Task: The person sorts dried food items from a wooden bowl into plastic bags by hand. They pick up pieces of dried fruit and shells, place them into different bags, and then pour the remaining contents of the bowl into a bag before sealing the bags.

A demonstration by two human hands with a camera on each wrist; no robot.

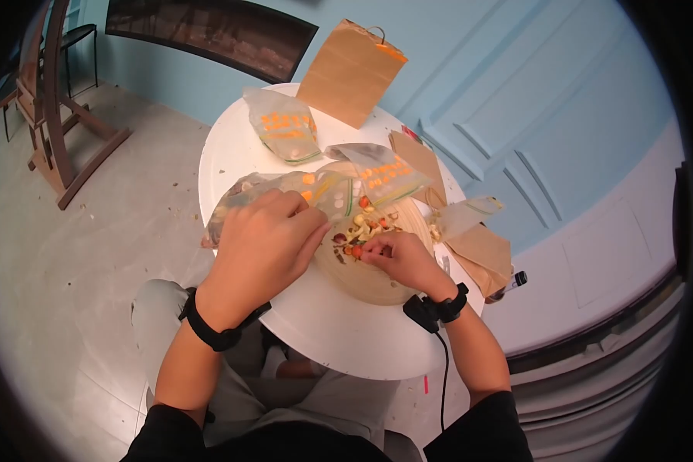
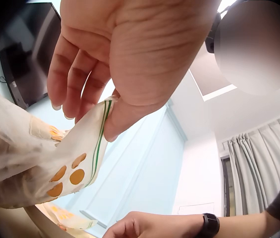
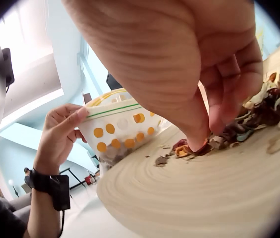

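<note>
My left hand (image 1: 262, 242) pinches the top edge of a clear zip bag (image 2: 75, 161) with orange dots and a green seal line. In the right wrist view this zip bag hangs beside the rim of a round wooden plate (image 3: 179, 193), with dark pieces inside. Over the plate, my right hand (image 1: 410, 263) points down, thumb and fingertips pinching at reddish and orange dried petals. A heap of mixed dried petals (image 3: 273, 106) lies behind its fingers. The exact bits between the fingertips are partly hidden.
More dotted zip bags (image 1: 285, 127) lie on the white round table (image 1: 316, 331). A brown paper bag (image 1: 350, 73) stands at the far edge, and a flattened paper bag (image 1: 481, 258) lies on the right. A wooden easel (image 1: 61, 131) stands on the floor to the left.
</note>
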